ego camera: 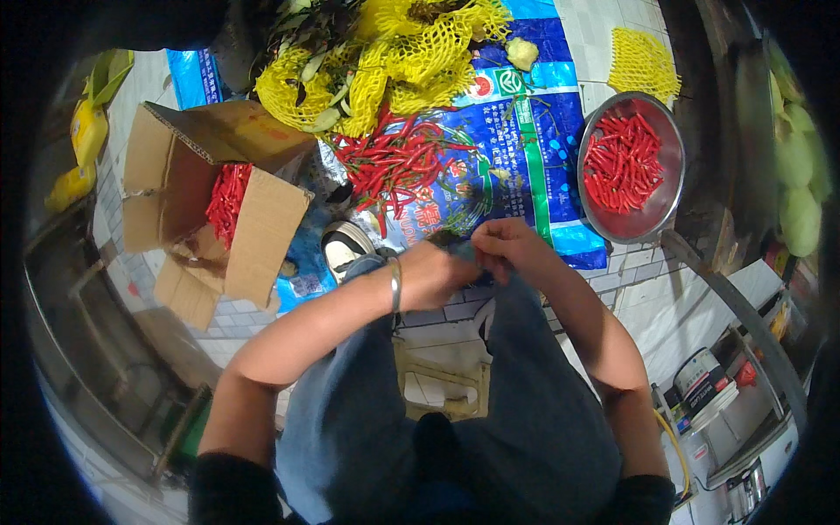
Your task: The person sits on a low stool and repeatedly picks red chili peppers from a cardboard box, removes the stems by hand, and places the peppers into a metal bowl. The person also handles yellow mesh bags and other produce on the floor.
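Note:
My left hand, with a silver bangle at its wrist, is curled over the near edge of a blue printed sack. Close beside it, my right hand has its fingers bent. Something small and dark shows between the two, too blurred to name. Just beyond my hands lie green stems and a loose pile of red chili peppers on the sack. To the right, a metal bowl holds many red chilies. An opened cardboard box on the left has more red chilies inside.
Yellow netting with dark leaves lies at the sack's far end, and a yellow net piece is beyond the bowl. A shoe stands beside the box. A curved dark bar runs along the right, near pale green vegetables.

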`<state>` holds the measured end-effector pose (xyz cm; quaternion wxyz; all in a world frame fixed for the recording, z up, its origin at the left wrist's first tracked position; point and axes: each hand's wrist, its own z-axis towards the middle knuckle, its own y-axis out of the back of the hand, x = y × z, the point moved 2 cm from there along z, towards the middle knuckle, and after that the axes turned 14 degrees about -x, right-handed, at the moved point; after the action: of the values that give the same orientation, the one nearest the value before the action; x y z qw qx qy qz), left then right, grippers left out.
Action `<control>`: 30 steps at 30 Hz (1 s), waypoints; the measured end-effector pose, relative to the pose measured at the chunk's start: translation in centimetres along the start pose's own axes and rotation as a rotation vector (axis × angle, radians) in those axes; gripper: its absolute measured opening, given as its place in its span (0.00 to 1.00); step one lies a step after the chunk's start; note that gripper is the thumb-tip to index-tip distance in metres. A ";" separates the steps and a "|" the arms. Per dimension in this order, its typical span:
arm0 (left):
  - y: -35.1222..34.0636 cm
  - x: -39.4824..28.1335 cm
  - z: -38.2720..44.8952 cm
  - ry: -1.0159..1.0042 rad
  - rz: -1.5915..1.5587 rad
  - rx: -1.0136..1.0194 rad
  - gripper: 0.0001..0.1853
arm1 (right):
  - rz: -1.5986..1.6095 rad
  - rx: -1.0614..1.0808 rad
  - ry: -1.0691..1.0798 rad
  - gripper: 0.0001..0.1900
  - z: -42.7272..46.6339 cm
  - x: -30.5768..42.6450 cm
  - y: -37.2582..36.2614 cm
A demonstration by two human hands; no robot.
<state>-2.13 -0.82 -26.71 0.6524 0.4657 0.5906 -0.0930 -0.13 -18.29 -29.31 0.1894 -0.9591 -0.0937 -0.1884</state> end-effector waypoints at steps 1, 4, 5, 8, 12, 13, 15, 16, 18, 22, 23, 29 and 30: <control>-0.4 -0.2 0.0 -0.012 -0.005 -0.016 0.16 | 0.019 -0.136 0.056 0.11 -0.2 0.3 0.3; -2.0 0.4 0.8 0.157 0.029 0.119 0.16 | 0.058 -0.510 0.314 0.13 -0.9 1.6 2.5; -1.7 1.0 0.9 0.128 0.001 -0.017 0.21 | 0.058 -0.614 0.458 0.12 -0.9 2.4 5.1; -0.8 3.9 1.2 0.081 0.031 -0.269 0.38 | 0.207 -0.982 0.592 0.15 -2.5 4.7 10.5; 2.7 9.6 0.8 0.293 0.323 -0.926 0.28 | 0.026 -1.038 0.653 0.24 -3.5 4.2 12.7; 2.9 10.7 0.3 0.425 0.469 -0.960 0.31 | -0.009 -1.022 0.645 0.22 -2.9 3.9 12.0; 2.7 14.4 -1.0 0.704 0.489 -0.831 0.38 | -0.085 -0.907 0.609 0.22 -1.5 3.3 9.2; 2.8 14.5 -0.5 0.668 0.549 -0.823 0.38 | -0.112 -0.848 0.623 0.22 -0.8 2.8 8.1; 2.2 14.2 0.5 0.608 0.518 -0.807 0.37 | -0.206 -0.757 0.616 0.21 0.7 1.9 6.3; -1.4 10.0 0.7 0.512 0.455 -0.561 0.37 | -0.489 -0.638 0.836 0.20 3.0 -0.1 3.9; -2.1 9.2 0.3 0.488 0.455 -0.515 0.37 | -0.569 -0.639 0.825 0.19 3.4 0.0 3.5; 0.9 8.6 -0.6 0.359 0.371 -0.725 0.28 | -0.910 -0.719 0.970 0.16 6.1 2.4 2.5; 1.3 10.5 -0.9 0.384 0.406 -0.854 0.24 | -0.950 -0.737 1.133 0.16 7.4 2.9 2.4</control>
<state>1.15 5.09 -34.95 0.6692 0.2716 0.5830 0.3723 5.52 -17.21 -35.33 -0.2186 -0.5775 -0.3115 -0.7223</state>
